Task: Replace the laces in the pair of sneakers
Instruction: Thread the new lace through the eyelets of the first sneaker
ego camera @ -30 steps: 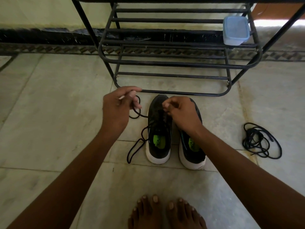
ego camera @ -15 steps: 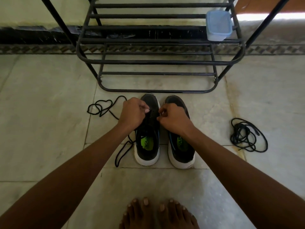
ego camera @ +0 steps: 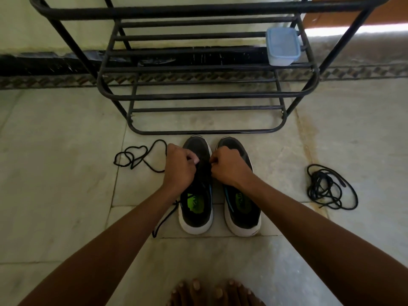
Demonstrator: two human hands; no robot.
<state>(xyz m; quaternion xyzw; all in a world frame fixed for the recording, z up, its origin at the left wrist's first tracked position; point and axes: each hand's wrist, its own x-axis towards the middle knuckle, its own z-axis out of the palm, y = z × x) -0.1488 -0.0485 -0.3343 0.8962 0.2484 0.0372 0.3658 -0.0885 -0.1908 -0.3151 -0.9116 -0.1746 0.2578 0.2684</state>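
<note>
Two black sneakers with white soles and green insoles stand side by side on the floor, the left sneaker [ego camera: 196, 208] and the right sneaker [ego camera: 241, 208]. Over the left sneaker's lacing area my left hand [ego camera: 180, 167] and my right hand [ego camera: 230, 166] are both curled, each pinching the black lace [ego camera: 136, 156] at the eyelets. That lace trails off to the left in loose loops, and its other end runs down beside the sneaker's heel. The eyelets themselves are hidden under my fingers. A second black lace [ego camera: 329, 188] lies bundled on the floor at the right.
A black metal shoe rack [ego camera: 198, 96] stands just beyond the sneakers' toes, with a pale blue lidded plastic box [ego camera: 282, 46] on a shelf. My bare toes [ego camera: 212, 292] show at the bottom edge. Marble floor tiles [ego camera: 55, 173] spread to both sides.
My left hand dropped from its raised pull back onto the left sneaker. The pulled lace now lies in loops on the floor to the left. My right hand stayed at the eyelets.
</note>
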